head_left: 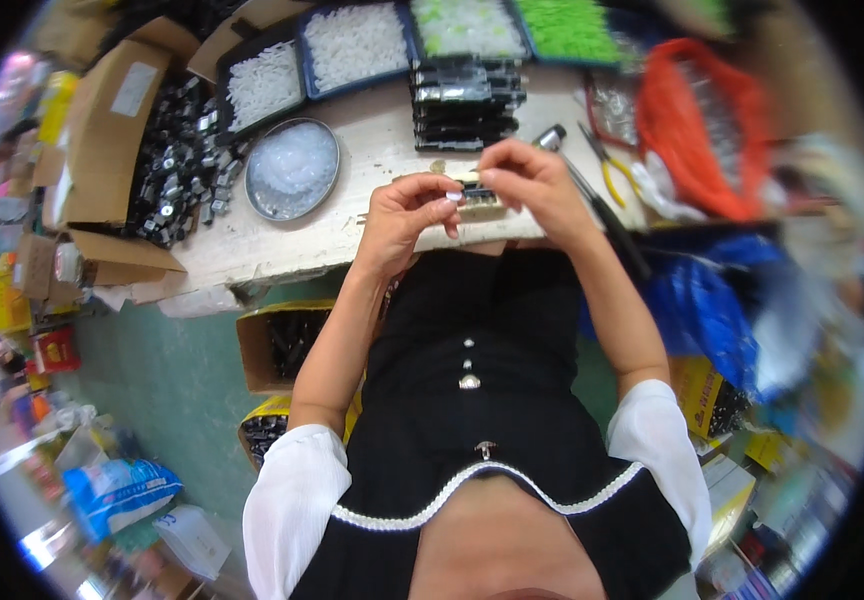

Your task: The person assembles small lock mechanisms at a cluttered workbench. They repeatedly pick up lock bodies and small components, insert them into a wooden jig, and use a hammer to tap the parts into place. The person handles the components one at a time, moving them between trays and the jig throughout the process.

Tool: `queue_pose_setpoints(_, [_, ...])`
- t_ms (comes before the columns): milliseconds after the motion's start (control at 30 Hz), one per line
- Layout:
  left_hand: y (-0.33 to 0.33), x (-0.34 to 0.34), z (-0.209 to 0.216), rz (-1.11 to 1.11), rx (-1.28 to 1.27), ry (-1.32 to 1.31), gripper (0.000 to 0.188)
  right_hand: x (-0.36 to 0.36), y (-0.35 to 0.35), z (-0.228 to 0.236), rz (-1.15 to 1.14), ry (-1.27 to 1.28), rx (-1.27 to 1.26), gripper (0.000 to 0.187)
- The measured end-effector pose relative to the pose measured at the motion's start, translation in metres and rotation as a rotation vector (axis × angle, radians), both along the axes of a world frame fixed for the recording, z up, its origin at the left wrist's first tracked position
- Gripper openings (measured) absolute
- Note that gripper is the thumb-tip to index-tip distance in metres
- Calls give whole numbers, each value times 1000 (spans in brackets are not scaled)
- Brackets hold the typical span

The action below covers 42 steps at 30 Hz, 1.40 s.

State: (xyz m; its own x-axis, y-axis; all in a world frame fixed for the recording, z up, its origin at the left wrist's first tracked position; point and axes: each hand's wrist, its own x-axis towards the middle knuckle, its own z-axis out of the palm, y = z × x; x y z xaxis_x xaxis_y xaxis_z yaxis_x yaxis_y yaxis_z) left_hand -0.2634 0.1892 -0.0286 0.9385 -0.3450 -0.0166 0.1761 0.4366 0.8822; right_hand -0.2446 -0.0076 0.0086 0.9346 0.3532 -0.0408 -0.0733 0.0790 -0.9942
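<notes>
The fingers [430, 186] of the left hand [397, 215] are closed in a pinch, with a small white piece [454, 196] between thumb and forefinger. The right hand [544, 188] has its thumb and forefinger bent toward each other; whether they grip anything I cannot tell. Between the two hands, near the front edge of the worn white workbench [377, 130], is a small dark and pale part [479, 192], partly covered by the right hand.

Just beyond the hands is a stack of black pieces [467, 105]. To the left are a round metal dish [287, 216] of clear whitish bits and an open cardboard box [112, 150] with small black and silver parts [174, 165] beside it. Trays [360, 92] of white and green pieces line the back. On the right are yellow-handled pliers [616, 176] and an orange-red bag [655, 130].
</notes>
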Motion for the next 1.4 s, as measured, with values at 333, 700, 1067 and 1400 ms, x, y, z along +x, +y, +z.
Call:
queue_pose_setpoints(333, [-1,-7,6,47,9,-10,40,-7,22,-3,69,-2,37,8])
queue_pose_setpoints(700, [1,-10,6,59,0,-36,40,-8,23,-1,68,-27,3,6])
queue_pose_setpoints(1067, [2,-14,-2,147,-28,-24,26,-10,25,-8,-18,-415,-297,11])
queue_pose_setpoints(1400, [1,-18,-6,183,-101,44,17,-18,38,-18,-102,-776,-495,7])
